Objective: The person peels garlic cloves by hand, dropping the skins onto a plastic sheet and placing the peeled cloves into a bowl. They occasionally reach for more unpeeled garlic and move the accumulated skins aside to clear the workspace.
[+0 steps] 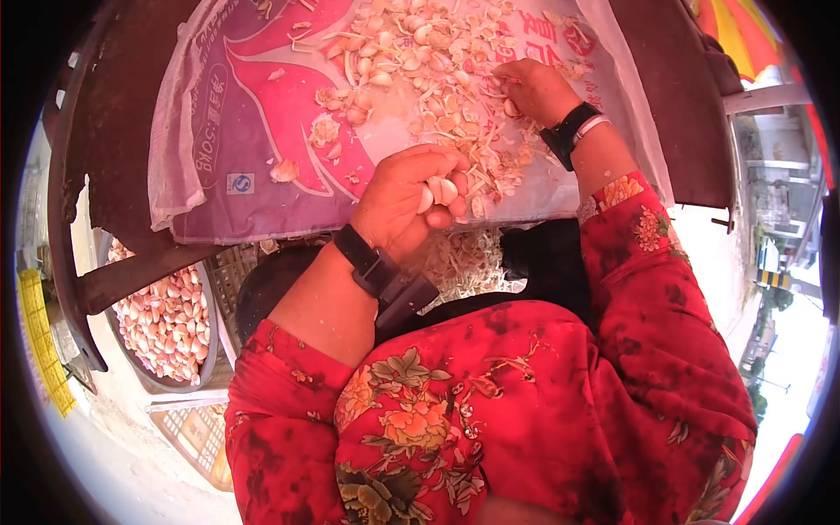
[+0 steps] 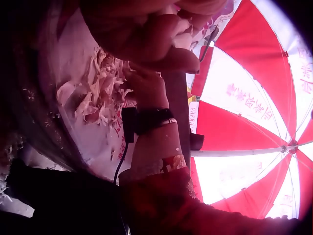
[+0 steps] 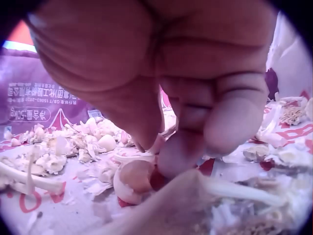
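My left hand [image 1: 407,197], palm turned up near the front edge of the sack, holds a few pale garlic cloves [image 1: 442,191] in its curled fingers. Farther right, my right hand [image 1: 538,90] reaches down into the spread of loose garlic cloves and papery skins [image 1: 446,79]. In the right wrist view its thumb and bent fingers [image 3: 234,120] come down right beside a garlic clove [image 3: 132,178] on the sack. A pale bit shows between thumb and fingertips; I cannot tell whether they pinch it.
A printed pink and purple sack [image 1: 262,140] covers the dark table [image 1: 122,131]. Below left stand a tub of garlic cloves [image 1: 171,324] and a plastic crate [image 1: 197,429]. Skins [image 1: 468,262] lie heaped under the table's front. A red and white umbrella [image 2: 254,63] spreads overhead.
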{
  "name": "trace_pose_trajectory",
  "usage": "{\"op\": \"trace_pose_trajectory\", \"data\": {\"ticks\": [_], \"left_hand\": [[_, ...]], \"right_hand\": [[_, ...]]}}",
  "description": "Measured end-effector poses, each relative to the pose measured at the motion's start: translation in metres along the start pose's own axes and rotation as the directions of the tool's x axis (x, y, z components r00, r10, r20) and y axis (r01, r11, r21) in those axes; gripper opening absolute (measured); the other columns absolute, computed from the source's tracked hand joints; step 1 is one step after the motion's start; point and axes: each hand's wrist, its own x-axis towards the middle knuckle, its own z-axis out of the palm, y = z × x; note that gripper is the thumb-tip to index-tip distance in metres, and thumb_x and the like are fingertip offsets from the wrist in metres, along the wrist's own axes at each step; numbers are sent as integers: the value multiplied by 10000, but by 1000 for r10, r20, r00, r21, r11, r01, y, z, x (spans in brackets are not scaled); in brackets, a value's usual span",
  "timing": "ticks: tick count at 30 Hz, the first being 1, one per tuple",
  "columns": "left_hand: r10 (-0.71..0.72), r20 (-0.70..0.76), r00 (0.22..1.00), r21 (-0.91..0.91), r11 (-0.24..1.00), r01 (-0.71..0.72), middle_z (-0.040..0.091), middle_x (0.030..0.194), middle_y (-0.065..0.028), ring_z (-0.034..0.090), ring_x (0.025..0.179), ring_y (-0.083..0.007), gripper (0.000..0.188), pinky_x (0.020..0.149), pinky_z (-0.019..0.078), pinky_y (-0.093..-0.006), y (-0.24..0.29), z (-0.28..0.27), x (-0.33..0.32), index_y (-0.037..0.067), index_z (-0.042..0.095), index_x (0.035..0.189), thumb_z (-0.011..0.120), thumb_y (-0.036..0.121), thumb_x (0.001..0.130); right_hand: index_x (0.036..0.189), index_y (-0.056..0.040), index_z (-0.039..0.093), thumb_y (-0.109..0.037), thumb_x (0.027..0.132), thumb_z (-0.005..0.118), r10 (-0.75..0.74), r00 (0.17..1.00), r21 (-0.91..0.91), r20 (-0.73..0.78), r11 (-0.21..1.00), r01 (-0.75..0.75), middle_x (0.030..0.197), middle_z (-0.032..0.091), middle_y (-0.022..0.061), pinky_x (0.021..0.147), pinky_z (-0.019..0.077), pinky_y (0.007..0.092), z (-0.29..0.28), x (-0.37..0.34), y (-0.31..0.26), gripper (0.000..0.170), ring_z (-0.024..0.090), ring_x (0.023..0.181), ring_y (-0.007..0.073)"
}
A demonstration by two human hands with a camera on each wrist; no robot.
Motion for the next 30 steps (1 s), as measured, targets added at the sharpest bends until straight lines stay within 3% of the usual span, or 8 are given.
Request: {"op": "trace_pose_trajectory", "data": {"ticks": [4, 7, 10, 14, 19, 25, 28, 30], "left_hand": [[3, -63, 998, 57, 998, 1, 616, 817, -85, 630, 687, -187, 187, 457, 411, -226, 0, 6, -1, 12, 586, 986, 558, 161, 876], [6, -127, 992, 37, 999, -1, 616, 811, -86, 631, 688, -189, 198, 468, 433, -237, -1, 13, 1, 12, 585, 989, 557, 173, 878], [36, -121, 992, 40, 999, -31, 613, 806, -85, 633, 694, -192, 204, 477, 453, -244, -1, 8, 4, 19, 580, 963, 559, 209, 889], [41, -114, 993, 115, 993, -27, 607, 792, -82, 629, 683, -188, 251, 467, 453, -245, -4, 5, 6, 31, 568, 919, 558, 281, 910], [-22, -27, 999, 137, 990, 26, 591, 743, -92, 614, 604, -178, 311, 405, 422, -232, -5, 7, 6, 17, 561, 869, 524, 322, 919], [-34, -14, 999, 170, 985, 36, 591, 737, -82, 578, 580, -166, 269, 380, 338, -220, -6, 4, 5, 18, 575, 861, 507, 276, 898], [-27, 7, 1000, 128, 991, 26, 590, 744, -82, 561, 567, -162, 253, 379, 329, -215, -4, 6, 1, 16, 572, 870, 507, 259, 898], [1, 24, 1000, 71, 997, -2, 589, 746, -84, 555, 563, -162, 250, 381, 329, -213, -2, 5, 1, 16, 570, 875, 508, 256, 902]], "right_hand": [[1080, -77, 634, -147, 814, 589, -19, 998, -165, -56, 986, 9, 935, 666, 154, 761, 515, 360, 8, 6, -3, 280, 652, 858, 295], [1063, -48, 629, -152, 814, 590, 288, 955, 224, 71, 928, -296, 823, 667, 141, 670, 527, 342, 7, 8, 2, 273, 663, 711, 255], [1028, -13, 620, -159, 810, 595, 200, 978, 319, -60, 932, -171, 743, 658, 110, 597, 520, 303, -8, -4, -13, 263, 647, 618, 182], [1035, -7, 601, -126, 874, 591, 52, 968, 828, 246, 508, -237, 757, 619, 35, 559, 457, 231, -21, -42, -53, 201, 566, 601, 97], [1083, 3, 605, -107, 911, 553, -139, 922, 755, 361, 624, -202, 794, 626, 49, 579, 455, 233, -16, -76, -88, 211, 556, 619, 92], [1053, 11, 610, -139, 932, 552, -88, 947, 777, 308, 598, -197, 800, 632, 54, 562, 455, 236, -6, -91, -104, 201, 551, 614, 94], [1066, 9, 586, -161, 950, 523, -35, 941, 881, 336, 365, -301, 796, 616, 60, 535, 453, 255, 7, -92, -99, 215, 527, 586, 102], [1016, 9, 580, -171, 954, 520, -64, 933, 935, 354, 36, -352, 791, 621, 72, 516, 464, 264, 9, -95, -101, 200, 533, 543, 116]]}}
